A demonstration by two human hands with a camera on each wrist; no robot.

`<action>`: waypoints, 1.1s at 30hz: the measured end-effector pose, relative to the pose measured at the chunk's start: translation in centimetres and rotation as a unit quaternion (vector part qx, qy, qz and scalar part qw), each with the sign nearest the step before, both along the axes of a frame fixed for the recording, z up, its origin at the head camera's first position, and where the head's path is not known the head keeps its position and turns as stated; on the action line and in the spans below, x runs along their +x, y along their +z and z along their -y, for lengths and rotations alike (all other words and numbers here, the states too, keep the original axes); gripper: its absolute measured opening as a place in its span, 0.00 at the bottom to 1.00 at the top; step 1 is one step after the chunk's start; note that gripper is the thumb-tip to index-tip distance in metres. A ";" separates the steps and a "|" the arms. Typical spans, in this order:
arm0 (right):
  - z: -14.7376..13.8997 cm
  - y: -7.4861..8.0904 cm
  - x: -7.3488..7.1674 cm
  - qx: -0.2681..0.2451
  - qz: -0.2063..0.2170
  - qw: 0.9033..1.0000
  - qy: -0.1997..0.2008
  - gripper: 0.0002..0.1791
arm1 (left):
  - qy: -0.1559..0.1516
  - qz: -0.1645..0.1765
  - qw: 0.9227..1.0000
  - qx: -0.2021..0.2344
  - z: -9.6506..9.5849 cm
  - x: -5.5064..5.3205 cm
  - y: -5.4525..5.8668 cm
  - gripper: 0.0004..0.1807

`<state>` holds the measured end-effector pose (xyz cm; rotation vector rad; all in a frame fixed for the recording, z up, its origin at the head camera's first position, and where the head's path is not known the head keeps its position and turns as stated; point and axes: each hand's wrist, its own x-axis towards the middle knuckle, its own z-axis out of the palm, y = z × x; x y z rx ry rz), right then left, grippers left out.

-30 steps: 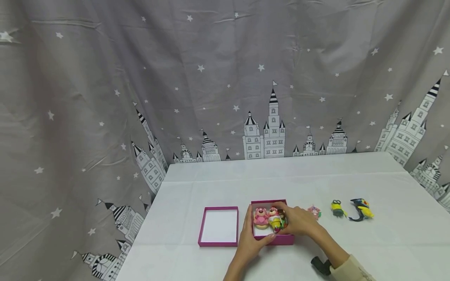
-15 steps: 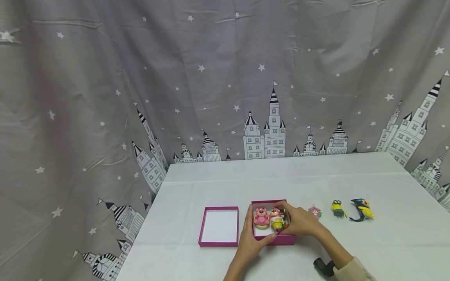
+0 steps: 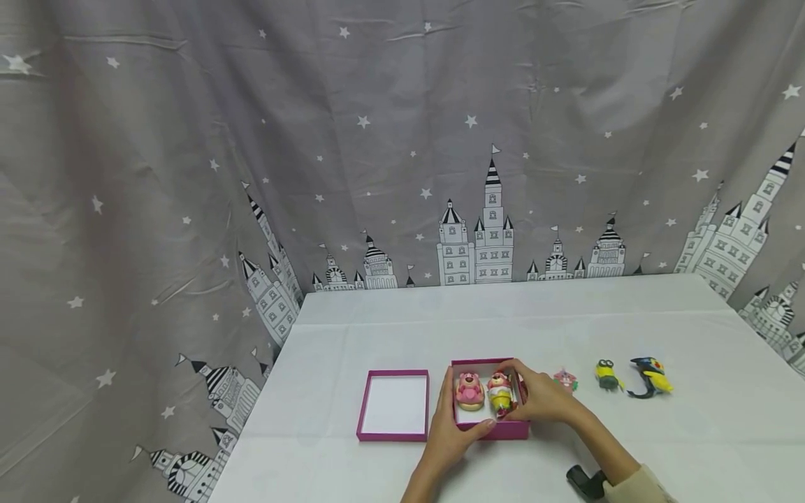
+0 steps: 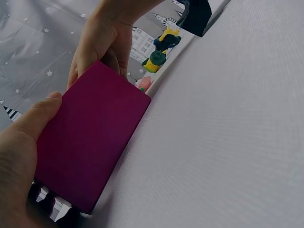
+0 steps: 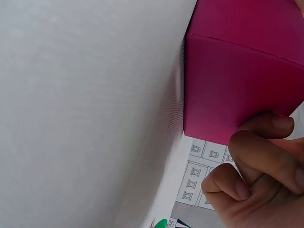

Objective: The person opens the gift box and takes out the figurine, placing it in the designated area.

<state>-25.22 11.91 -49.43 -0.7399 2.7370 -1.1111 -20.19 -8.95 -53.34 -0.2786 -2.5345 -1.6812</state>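
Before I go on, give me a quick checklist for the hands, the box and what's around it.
1. Left hand holding magenta box: ok, thumb and fingers at its near-left corner.
2. Left pink bear and right pink bear inside, apart: ok.
3. Right hand clear of the box: not ok, it is over the right side.
4. Right hand free of any toy: cannot tell, its grasp is partly hidden.
5. Shallow tray off the box: ok, lying left of it.
6. Green-and-yellow toy clear of both hands: ok, off to the right.
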 end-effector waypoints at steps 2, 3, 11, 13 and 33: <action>0.0 0.1 0.0 -0.005 0.013 1.000 -0.012 0.45 | -0.002 0.000 1.000 0.001 0.0 0.0 0.0 0.60; 0.0 0.1 0.0 -0.009 0.018 1.000 -0.015 0.45 | -0.002 0.000 1.000 0.001 0.0 0.0 0.0 0.60; -0.4 0.9 0.3 -0.043 0.046 0.998 -0.018 0.47 | -0.003 -0.003 1.000 -0.002 0.1 0.0 0.0 0.60; -0.6 1.5 0.4 -0.056 0.052 0.997 -0.012 0.47 | -0.002 -0.005 1.000 -0.002 0.1 0.0 0.0 0.59; -9.5 2.1 4.2 -0.078 0.095 0.992 0.027 0.46 | 0.004 -0.004 1.000 0.000 0.0 0.0 0.1 0.61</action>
